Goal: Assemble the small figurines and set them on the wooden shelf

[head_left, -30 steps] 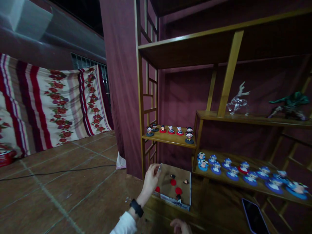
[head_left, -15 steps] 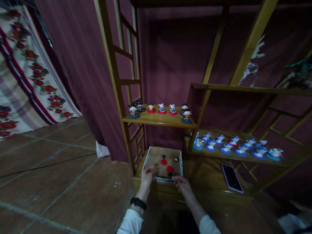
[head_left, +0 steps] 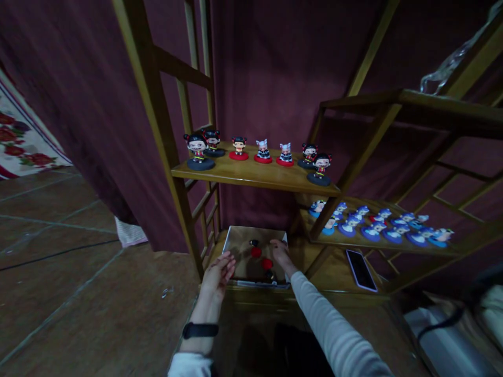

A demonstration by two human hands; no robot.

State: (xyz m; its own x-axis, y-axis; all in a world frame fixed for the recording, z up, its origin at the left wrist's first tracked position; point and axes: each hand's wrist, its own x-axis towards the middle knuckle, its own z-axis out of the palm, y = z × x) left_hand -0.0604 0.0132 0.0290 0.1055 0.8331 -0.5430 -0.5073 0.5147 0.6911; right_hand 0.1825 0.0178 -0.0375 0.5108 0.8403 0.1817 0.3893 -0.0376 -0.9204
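A shallow cardboard box (head_left: 240,242) lies on the lowest board of a wooden shelf unit (head_left: 165,131). Inside it sit small figurines with red bases (head_left: 256,252). My left hand (head_left: 220,272) rests at the box's near left corner, fingers stretched out and apart, holding nothing. My right hand (head_left: 280,252) reaches into the right part of the box, fingers bent over the figurines there; what they grip, if anything, is hidden.
A row of small figurines (head_left: 261,152) stands on the shelf above the box. Several blue-based figurines (head_left: 373,225) fill the lower right shelf. A phone (head_left: 360,269) lies on the bottom board. Dark red curtain behind, tiled floor (head_left: 78,293) at left.
The view has moved closer and tipped down. My left hand has let go of the box edge and opened. My right hand has moved forward into the box.
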